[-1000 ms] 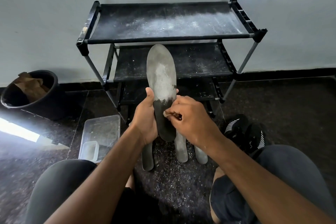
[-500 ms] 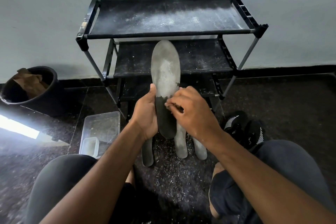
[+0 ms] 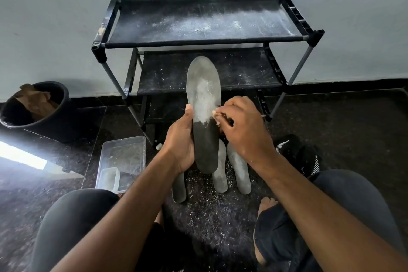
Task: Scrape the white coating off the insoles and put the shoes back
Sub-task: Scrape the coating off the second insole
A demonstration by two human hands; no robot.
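A black metal-framed shoe rack (image 3: 205,22) with dusty fabric shelves stands against the wall. Left of it sits a round black bucket (image 3: 44,115); nearer, a clear plastic tray (image 3: 123,157) rests on the speckled dark floor. The left hand (image 3: 180,141) grips an upright long insole (image 3: 205,112), its lower half scraped dark, white coating above. The right hand (image 3: 240,126) has its fingers curled on a small pale scraper at the insole's edge. Three grey insoles (image 3: 239,170) lie below, black shoes (image 3: 298,154) to the right.
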